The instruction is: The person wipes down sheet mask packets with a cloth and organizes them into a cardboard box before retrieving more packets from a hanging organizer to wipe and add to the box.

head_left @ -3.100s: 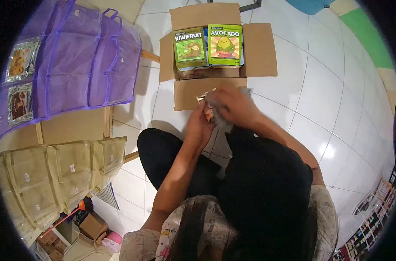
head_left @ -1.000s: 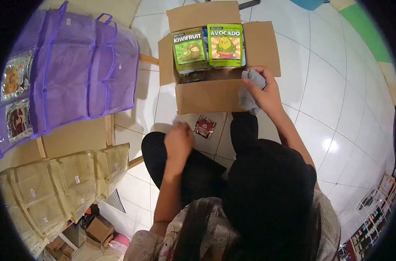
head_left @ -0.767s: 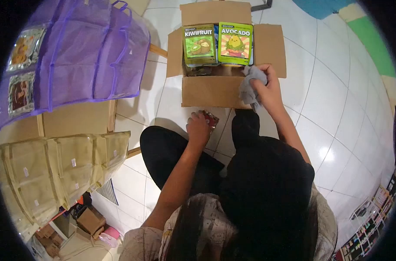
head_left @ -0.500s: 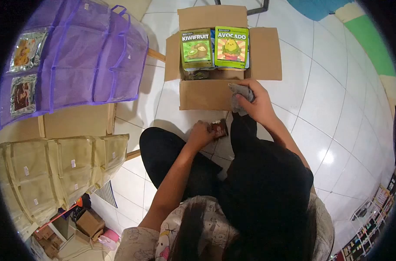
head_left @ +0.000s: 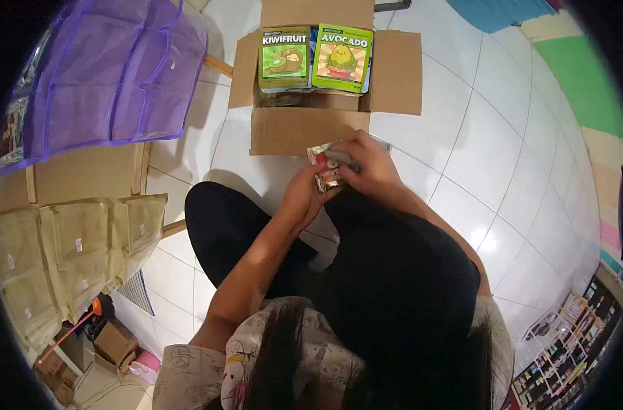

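Observation:
My left hand (head_left: 302, 195) is closed on the edge of a small shiny sachet (head_left: 328, 179), brown and gold with a red patch, held up above my lap. My right hand (head_left: 374, 167) grips a crumpled grey cloth (head_left: 343, 159) and presses it against the front of the sachet. Just beyond my hands stands an open cardboard box (head_left: 305, 130) with its flaps folded out. In it a green KIWIFRUIT packet (head_left: 285, 58) and a green AVOCADO packet (head_left: 341, 60) lie side by side on other packs.
A purple hanging organizer (head_left: 120, 82) with clear pockets is at the left, above a yellowish one (head_left: 86, 253). White floor tiles (head_left: 455, 137) surround me. Small cartons (head_left: 115, 342) lie at lower left, and a white wire rack (head_left: 558, 348) at lower right.
My left hand has lifted the sachet from the floor. My right hand has brought the grey cloth down and left onto it. The view has shifted, so the box appears further left.

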`<act>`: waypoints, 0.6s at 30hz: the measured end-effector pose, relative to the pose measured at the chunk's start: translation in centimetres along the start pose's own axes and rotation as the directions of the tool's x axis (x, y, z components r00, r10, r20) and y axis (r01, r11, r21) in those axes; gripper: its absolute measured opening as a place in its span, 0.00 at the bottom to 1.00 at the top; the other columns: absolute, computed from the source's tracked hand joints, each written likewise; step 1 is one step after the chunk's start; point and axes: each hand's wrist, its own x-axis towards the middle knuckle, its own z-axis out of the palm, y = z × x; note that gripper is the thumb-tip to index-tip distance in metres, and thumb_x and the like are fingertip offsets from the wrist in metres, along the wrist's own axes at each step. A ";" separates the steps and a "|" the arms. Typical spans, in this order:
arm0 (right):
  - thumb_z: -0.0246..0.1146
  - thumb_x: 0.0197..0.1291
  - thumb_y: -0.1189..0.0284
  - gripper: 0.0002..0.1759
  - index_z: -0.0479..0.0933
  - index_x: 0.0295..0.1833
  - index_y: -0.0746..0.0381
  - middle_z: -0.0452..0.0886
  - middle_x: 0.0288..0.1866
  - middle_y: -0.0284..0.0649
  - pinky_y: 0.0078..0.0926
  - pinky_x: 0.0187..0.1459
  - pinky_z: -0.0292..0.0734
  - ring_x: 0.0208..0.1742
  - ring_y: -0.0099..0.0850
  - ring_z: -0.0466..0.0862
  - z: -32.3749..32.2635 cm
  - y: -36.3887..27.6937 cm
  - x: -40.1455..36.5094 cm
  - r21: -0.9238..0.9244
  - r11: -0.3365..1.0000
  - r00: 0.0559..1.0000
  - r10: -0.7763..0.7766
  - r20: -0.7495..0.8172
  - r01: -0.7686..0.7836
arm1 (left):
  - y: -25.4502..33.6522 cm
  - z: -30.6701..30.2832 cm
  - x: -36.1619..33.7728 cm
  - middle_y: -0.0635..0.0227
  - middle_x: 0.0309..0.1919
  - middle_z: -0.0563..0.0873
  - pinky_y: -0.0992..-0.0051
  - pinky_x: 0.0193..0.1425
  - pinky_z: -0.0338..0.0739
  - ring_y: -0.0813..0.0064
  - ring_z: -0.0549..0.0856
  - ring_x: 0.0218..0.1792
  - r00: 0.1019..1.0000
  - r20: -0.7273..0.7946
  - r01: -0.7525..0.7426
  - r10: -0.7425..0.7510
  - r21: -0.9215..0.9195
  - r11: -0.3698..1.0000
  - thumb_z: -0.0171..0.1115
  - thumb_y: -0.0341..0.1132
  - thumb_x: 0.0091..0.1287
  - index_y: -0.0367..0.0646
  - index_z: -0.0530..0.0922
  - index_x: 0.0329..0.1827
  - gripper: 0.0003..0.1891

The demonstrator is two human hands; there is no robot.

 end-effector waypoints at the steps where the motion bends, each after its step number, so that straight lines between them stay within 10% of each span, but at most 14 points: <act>1: 0.70 0.48 0.70 0.22 0.79 0.51 0.59 0.78 0.50 0.44 0.40 0.50 0.79 0.51 0.46 0.81 0.0 -0.1 -0.1 0.010 1.000 1.000 -0.004 -0.020 0.005 | 0.2 0.3 -0.5 0.65 0.52 0.82 0.67 0.51 0.81 0.72 0.83 0.51 1.000 0.023 -0.006 0.006 0.015 1.000 0.50 0.38 0.74 0.41 0.73 0.58 0.15; 6: 0.70 0.49 0.69 0.20 0.80 0.50 0.60 0.79 0.48 0.45 0.40 0.48 0.79 0.50 0.44 0.82 -0.8 -0.8 -1.7 -0.104 0.994 0.966 0.042 0.255 -0.016 | 1.3 -1.6 0.3 0.66 0.47 0.84 0.71 0.53 0.79 0.73 0.84 0.48 0.992 -0.072 -0.090 0.102 0.154 0.984 0.51 0.38 0.74 0.41 0.75 0.55 0.13; 13: 0.70 0.56 0.67 0.18 0.79 0.52 0.61 0.81 0.49 0.47 0.39 0.48 0.79 0.49 0.46 0.83 -2.9 0.8 -6.8 -0.268 0.870 0.873 0.463 0.156 -0.414 | 1.4 -3.4 -0.2 0.64 0.42 0.85 0.75 0.52 0.76 0.75 0.84 0.43 0.959 0.127 -0.269 0.252 0.683 0.679 0.53 0.33 0.74 0.35 0.77 0.55 0.13; 16: 0.71 0.56 0.67 0.19 0.80 0.52 0.61 0.82 0.48 0.47 0.37 0.48 0.79 0.46 0.45 0.83 -3.4 -0.3 -4.0 -0.199 0.958 0.976 0.191 -0.103 -0.208 | -0.3 -2.9 0.1 0.62 0.45 0.83 0.73 0.53 0.76 0.72 0.83 0.46 0.896 0.258 -0.420 0.361 0.758 0.499 0.53 0.31 0.74 0.38 0.76 0.59 0.14; 18: 0.71 0.57 0.67 0.17 0.80 0.50 0.62 0.82 0.46 0.46 0.35 0.46 0.79 0.44 0.44 0.83 -3.8 -1.4 -1.4 0.046 0.959 0.960 0.278 0.020 -0.279 | -0.5 -1.5 0.2 0.61 0.45 0.82 0.72 0.54 0.76 0.70 0.82 0.47 0.853 0.295 -0.501 0.431 0.694 0.517 0.53 0.30 0.74 0.39 0.76 0.59 0.14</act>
